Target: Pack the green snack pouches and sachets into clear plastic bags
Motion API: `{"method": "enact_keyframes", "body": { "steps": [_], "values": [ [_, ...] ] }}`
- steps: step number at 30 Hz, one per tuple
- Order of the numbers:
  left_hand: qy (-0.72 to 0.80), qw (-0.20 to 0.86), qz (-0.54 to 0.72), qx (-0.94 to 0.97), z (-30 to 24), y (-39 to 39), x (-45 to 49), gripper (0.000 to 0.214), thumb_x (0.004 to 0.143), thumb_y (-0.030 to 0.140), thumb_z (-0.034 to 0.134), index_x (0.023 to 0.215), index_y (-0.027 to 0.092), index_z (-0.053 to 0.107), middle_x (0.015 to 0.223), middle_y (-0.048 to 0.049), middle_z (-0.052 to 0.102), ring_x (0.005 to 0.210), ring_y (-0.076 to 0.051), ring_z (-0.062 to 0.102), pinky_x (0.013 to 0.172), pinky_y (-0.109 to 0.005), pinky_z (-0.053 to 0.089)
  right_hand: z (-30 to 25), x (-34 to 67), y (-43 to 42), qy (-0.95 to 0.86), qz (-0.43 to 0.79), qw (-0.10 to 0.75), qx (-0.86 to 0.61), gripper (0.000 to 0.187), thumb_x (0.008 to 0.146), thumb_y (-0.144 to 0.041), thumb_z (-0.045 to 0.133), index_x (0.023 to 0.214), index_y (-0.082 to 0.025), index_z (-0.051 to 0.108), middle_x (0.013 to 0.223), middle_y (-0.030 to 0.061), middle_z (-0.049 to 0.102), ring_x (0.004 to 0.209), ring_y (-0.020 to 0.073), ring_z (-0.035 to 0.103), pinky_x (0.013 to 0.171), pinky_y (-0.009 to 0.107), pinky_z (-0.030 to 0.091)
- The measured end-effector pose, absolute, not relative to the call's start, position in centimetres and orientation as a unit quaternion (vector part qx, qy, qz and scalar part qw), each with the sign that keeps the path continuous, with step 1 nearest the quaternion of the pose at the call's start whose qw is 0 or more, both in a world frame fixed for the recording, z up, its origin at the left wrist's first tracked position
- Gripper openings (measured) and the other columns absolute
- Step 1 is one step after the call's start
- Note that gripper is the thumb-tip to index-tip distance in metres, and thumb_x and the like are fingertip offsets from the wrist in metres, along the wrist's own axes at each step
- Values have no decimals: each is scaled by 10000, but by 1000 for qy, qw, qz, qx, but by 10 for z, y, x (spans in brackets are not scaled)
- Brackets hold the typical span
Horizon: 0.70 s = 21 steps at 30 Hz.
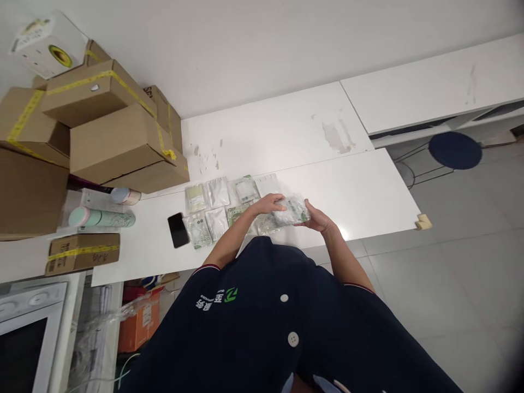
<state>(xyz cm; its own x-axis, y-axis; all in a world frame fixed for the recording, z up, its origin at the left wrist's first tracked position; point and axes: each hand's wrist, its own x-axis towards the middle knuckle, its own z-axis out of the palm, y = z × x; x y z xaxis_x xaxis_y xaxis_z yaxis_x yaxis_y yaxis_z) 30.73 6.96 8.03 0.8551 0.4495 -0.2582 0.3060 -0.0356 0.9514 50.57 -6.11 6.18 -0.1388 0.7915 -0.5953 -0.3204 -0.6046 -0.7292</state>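
A clear plastic-wrapped packet [292, 210] with pale contents and green print is held just above the table's front part. My right hand [318, 216] grips its right end, with the thumb on top and the other fingers underneath. My left hand [268, 204] holds its left end, fingers lying across the top. Beneath and to the left, similar flat packets lie in two rows on the white table [360, 202]. Among them are a silvery packet [218, 192], a green-and-white packet [244, 190] and a yellowish-green packet [195, 197]. My left forearm partly covers the front row.
A black phone [178, 230] lies left of the packets. Beyond it are a mint-green bottle [102, 218], a small taped carton [84, 252] and stacked cardboard boxes [118, 144]. A blue round stool [455, 150] stands past the table's right end, near a foam corner guard [423, 221].
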Motion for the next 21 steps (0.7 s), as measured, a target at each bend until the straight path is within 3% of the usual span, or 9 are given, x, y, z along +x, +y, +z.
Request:
{"method": "enact_keyframes", "body": {
  "steps": [4,8,14,18,21],
  "values": [
    [299,638,107,701,49,63,315,500,720,398,700,1156,164,625,1134,-85,657,1031,-239,606,900,-329,461,59,520,-49,-252,644,462,-555,447,629,-597,765,798,-200,644,744,26,665,680,172,611,677,325,516],
    [355,644,180,654,34,63,321,685,742,352,698,1360,162,473,1318,-142,558,1170,-249,553,972,-353,429,73,524,-21,-312,478,516,-638,368,602,-490,789,722,-193,609,679,4,610,642,158,559,645,326,484],
    [503,655,215,521,29,70,281,547,862,350,562,1358,150,447,1222,-161,612,910,-166,661,834,-317,498,83,522,32,-503,124,479,-709,326,805,-426,599,1027,-190,637,1075,90,577,1047,247,556,859,414,485],
    [618,576,192,499,18,63,231,358,916,300,444,1230,157,541,1118,-120,659,799,-131,659,770,-289,509,105,533,60,-583,27,471,-662,500,903,-401,470,1365,-213,443,1301,127,454,1249,290,443,900,477,472],
    [653,484,115,571,12,43,206,298,918,283,435,1149,173,588,1025,-89,680,811,-158,647,789,-311,500,141,553,63,-579,-25,532,-618,519,949,-362,391,1440,-201,343,1347,147,422,1278,297,412,975,509,413]
  ]
}}
